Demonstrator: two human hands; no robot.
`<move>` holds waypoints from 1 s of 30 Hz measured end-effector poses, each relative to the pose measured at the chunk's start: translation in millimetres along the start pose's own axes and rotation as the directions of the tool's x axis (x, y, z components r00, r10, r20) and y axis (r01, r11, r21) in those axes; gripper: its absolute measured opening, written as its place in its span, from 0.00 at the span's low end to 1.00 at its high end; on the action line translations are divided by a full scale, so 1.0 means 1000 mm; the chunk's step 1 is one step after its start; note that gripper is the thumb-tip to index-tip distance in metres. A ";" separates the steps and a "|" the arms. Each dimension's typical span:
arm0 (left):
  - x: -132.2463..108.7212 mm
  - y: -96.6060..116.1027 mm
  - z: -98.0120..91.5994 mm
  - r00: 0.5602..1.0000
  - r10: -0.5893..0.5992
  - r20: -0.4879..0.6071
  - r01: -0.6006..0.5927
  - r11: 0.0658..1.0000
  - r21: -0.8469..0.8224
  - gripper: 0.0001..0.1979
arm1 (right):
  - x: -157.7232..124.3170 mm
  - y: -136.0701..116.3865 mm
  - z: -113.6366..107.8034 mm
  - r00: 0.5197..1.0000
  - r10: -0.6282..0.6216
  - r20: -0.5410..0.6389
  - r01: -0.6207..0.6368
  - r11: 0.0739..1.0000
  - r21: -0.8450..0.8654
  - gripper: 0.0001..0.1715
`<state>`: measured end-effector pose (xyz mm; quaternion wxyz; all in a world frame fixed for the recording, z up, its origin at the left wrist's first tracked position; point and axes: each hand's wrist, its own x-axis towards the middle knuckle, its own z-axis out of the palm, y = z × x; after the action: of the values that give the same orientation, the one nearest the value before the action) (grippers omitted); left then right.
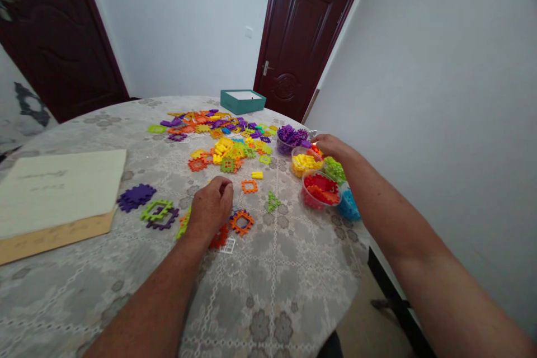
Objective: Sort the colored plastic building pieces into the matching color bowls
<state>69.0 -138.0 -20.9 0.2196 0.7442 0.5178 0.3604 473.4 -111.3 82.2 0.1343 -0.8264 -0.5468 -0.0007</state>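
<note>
My left hand (213, 201) is curled above several plastic pieces near the middle of the table; what its fingers hold, if anything, is hidden. An orange square frame (249, 186) and an orange toothed frame (242, 222) lie to its right. My right hand (329, 144) reaches to the bowls at the right, over orange pieces (316, 150) and beside the bowl of purple pieces (292, 135); its fingertips are too small to make out. Nearer are bowls of yellow pieces (305, 162), red pieces (321, 189), green pieces (334, 169) and blue pieces (349, 205).
Mixed coloured pieces (222, 148) are heaped across the table's middle, with a teal box (242, 102) behind them. Paper sheets (62, 190) lie at the left, beside dark purple pieces (136, 197). A green triangle (273, 201) lies before the bowls. A wall stands at the right.
</note>
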 end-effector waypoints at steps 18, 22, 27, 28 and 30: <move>0.008 -0.013 -0.007 0.990 -0.102 -0.095 0.103 0.995 -0.002 0.12 | -0.056 -0.079 0.015 0.941 -0.291 -0.172 0.272 0.954 -0.128 0.20; 0.009 -0.019 -0.007 0.988 -0.129 -0.083 0.128 0.992 -0.016 0.11 | -0.091 -0.134 0.051 0.891 -0.453 -0.032 0.452 0.891 -0.041 0.22; 0.012 -0.028 -0.005 0.986 -0.157 -0.058 0.159 0.987 0.037 0.11 | -0.105 -0.163 0.110 0.921 -0.368 0.125 0.381 0.919 -0.105 0.27; 0.013 -0.029 -0.005 0.984 -0.166 -0.063 0.168 0.985 0.025 0.11 | -0.103 -0.163 0.118 0.930 -0.339 0.145 0.357 0.926 -0.122 0.26; 0.014 -0.031 -0.005 0.978 -0.195 -0.073 0.194 0.981 -0.025 0.11 | -0.098 -0.161 0.128 0.940 -0.292 0.177 0.318 0.937 -0.142 0.23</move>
<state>49.2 -114.1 -35.0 0.2408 0.6739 0.5926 0.3697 270.1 -112.8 -20.0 0.0198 -0.7373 -0.6752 -0.0047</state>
